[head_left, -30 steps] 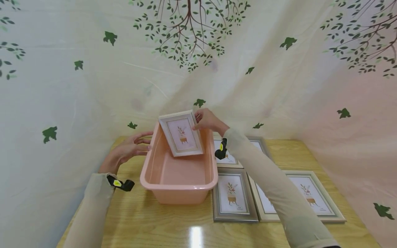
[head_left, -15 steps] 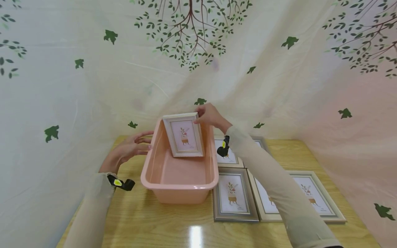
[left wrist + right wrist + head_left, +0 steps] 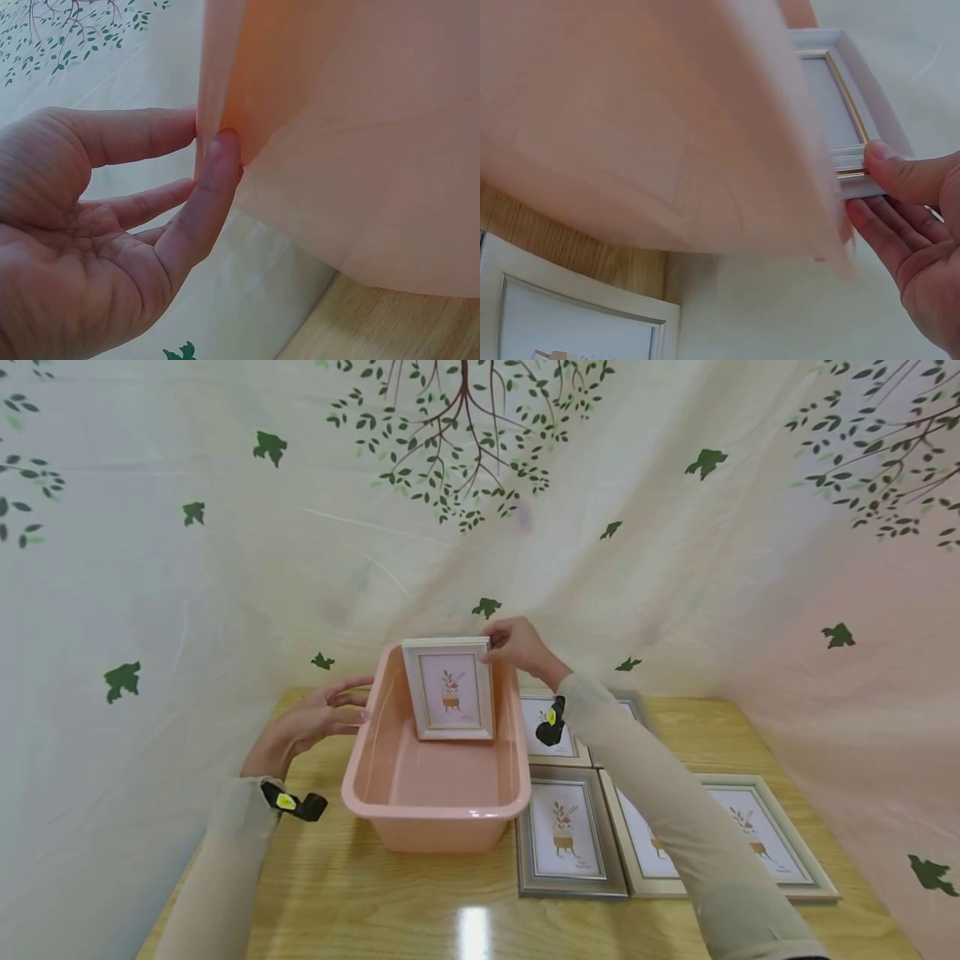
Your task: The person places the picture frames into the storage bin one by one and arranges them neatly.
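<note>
A pink plastic basin (image 3: 435,814) stands on the wooden table. Inside its far half a white picture frame (image 3: 451,733) with a thin gold inner line leans nearly upright, its plant-pot print facing me. My right hand (image 3: 522,647) pinches the upper right corner of that frame; in the right wrist view the thumb lies on the front of the white frame (image 3: 855,79) and the fingers are behind it. At the basin's left rim, my left hand (image 3: 313,718) holds on with its fingertips. Close up, the left hand (image 3: 112,225) pinches the basin's edge (image 3: 217,82).
Right of the basin several framed prints lie flat: a grey-brown frame (image 3: 573,889) in front, a cream frame (image 3: 817,860) at the far right, others partly under my right sleeve. A printed curtain (image 3: 360,568) hangs behind the table (image 3: 360,910).
The white picture frame has turned from tilted to nearly straight and moved slightly right in the basin, with my right hand still gripping its corner. My left hand has stayed at the rim.
</note>
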Tool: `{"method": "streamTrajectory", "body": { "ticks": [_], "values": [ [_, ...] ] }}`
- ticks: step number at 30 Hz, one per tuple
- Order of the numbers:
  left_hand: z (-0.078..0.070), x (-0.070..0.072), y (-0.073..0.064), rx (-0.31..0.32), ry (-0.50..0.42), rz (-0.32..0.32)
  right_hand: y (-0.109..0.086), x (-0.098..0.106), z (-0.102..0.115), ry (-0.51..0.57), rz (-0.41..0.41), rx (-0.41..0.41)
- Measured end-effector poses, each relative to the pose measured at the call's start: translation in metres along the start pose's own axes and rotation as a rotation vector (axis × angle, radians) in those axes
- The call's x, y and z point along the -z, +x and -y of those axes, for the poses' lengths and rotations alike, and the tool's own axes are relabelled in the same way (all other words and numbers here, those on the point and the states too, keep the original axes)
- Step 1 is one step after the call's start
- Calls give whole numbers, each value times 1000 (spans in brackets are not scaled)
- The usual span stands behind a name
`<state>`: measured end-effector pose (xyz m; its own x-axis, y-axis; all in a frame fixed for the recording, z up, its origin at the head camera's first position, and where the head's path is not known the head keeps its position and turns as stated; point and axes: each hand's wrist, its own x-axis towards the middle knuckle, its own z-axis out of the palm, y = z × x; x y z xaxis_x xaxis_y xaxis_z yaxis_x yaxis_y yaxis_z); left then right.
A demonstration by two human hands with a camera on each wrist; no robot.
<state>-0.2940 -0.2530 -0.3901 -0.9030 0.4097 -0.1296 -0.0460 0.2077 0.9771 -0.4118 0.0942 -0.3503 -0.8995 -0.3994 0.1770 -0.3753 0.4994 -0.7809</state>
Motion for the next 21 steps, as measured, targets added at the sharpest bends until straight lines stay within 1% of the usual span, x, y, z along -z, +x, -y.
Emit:
{"method": "streamTrajectory", "body": {
  "ticks": [6, 11, 16, 21],
  "values": [
    [1, 0, 2, 8, -13, -4, 0, -4, -8, 23, -44, -16],
    [1, 0, 1, 3, -15, 1, 1, -8, -15, 40, -68, -13],
    [1, 0, 1, -3, -18, 6, 3, -11, -19, 57, -75, 0],
    [1, -1, 0, -1, -29, -5, 6, -12, -20, 24, -72, 18]
  ]
}}
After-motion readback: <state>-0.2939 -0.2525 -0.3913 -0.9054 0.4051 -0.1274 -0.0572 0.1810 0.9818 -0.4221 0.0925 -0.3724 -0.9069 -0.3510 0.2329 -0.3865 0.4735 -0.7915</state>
